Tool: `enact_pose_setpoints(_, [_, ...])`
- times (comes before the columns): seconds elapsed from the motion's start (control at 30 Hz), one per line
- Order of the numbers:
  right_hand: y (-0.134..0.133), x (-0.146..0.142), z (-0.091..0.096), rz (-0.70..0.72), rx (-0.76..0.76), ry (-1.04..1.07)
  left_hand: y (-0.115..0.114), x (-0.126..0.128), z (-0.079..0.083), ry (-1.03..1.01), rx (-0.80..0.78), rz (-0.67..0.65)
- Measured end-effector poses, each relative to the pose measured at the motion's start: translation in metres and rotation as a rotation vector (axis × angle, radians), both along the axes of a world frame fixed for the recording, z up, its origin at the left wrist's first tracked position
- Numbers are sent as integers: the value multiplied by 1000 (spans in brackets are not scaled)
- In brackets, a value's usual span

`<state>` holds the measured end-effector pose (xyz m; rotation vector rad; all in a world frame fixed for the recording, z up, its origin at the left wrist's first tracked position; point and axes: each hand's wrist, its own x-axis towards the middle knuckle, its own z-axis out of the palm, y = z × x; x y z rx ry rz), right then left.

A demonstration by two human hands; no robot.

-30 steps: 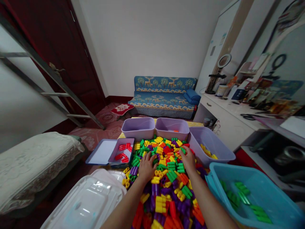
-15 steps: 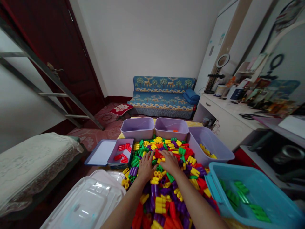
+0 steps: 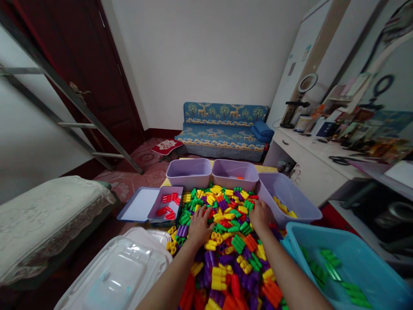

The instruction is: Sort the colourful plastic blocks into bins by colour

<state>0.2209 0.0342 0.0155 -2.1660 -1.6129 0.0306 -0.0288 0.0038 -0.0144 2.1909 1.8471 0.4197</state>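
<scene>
A broad heap of plastic building pieces (image 3: 222, 252) in red, yellow, green and purple covers the table in front of me. My left hand (image 3: 200, 224) lies on the left part of the heap, fingers stretched out and apart. Over on the right side my right hand (image 3: 260, 215) rests on the pieces near the purple bin (image 3: 287, 196) that holds some yellow ones. Its fingers look spread, though the tips are partly lost among the pieces. Nothing shows gripped in either hand.
Two more purple bins (image 3: 189, 173) stand behind the heap; the right one contains an orange piece. At left is a lidded box (image 3: 151, 215) with red pieces, and white lids (image 3: 119, 275) lie nearer. A blue tub (image 3: 342, 241) with green pieces sits at right. A ladder (image 3: 97, 125) leans beyond.
My right hand has moved right, away from the left hand, across the heap, and pieces in the middle have shifted. My left hand stays nearly in place. The view has turned slightly left.
</scene>
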Motion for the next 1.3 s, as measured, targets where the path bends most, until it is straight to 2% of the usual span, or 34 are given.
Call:
enact_pose_setpoints(0.1, [-4, 1, -2, -26, -190, -165, 0, 0, 0, -3, 5, 2])
enact_pose_setpoints(0.17, [-7, -4, -1, -40, -259, -198, 0, 0, 0, -6, 8, 0])
enact_pose_setpoints(0.33, [-5, -10, 0, -60, -351, -141, 0, 0, 0, -9, 13, 2])
enact_pose_setpoints(0.5, [-1, -17, -3, 57, -396, -47, 0, 1, -2, -8, 16, 4])
enact_pose_setpoints(0.7, [-11, -38, 3, 146, -365, -15, 0, 1, -1, -10, 7, 1])
enact_pose_setpoints(0.77, [-19, -45, 5, 185, -312, 7, 0, 0, -2, -13, 9, 0])
enact_pose_setpoints(0.83, [-26, -53, 6, 292, -220, 83, 1, 0, -2, -27, 20, -6])
enact_pose_setpoints(0.93, [-34, -63, 3, 535, -103, 229, 1, -1, -3, -59, 40, -17])
enact_pose_setpoints(1.0, [-36, -66, -2, 613, -58, 244, 1, -1, -3, -81, 44, -22])
enact_pose_setpoints(1.07, [-35, -66, -8, 579, -20, 182, 1, -1, -4, -106, 48, -24])
enact_pose_setpoints(1.3, [-36, -66, -23, 317, 9, -16, 1, -6, -7, -282, 138, -16])
